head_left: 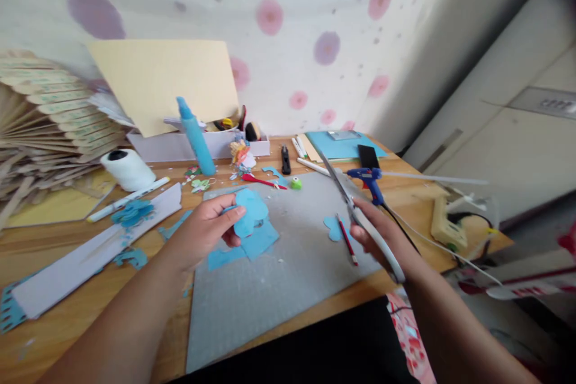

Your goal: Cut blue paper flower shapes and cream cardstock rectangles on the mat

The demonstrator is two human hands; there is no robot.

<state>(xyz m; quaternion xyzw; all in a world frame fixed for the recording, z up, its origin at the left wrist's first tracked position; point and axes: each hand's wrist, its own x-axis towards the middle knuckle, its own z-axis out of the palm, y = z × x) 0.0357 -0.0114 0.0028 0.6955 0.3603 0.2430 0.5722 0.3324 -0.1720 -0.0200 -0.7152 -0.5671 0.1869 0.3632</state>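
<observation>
My left hand (204,229) pinches a blue paper cut-out (249,211) above the grey cutting mat (279,288). More blue paper scraps (252,246) lie on the mat just under it. My right hand (375,234) is closed round the white handles of a pair of scissors (355,210), whose blades point up and away to the left. A red pencil (347,240) and a small blue heart-like shape (333,228) lie on the mat beside my right hand.
A blue glue gun (369,180) with its cord lies behind my right hand. A blue glue bottle (195,138), white tape roll (128,169), white tray (198,145), yellow card (164,84), fan of sticks (40,126), blue clipboard (342,144) and power strip (443,225) crowd the wooden table.
</observation>
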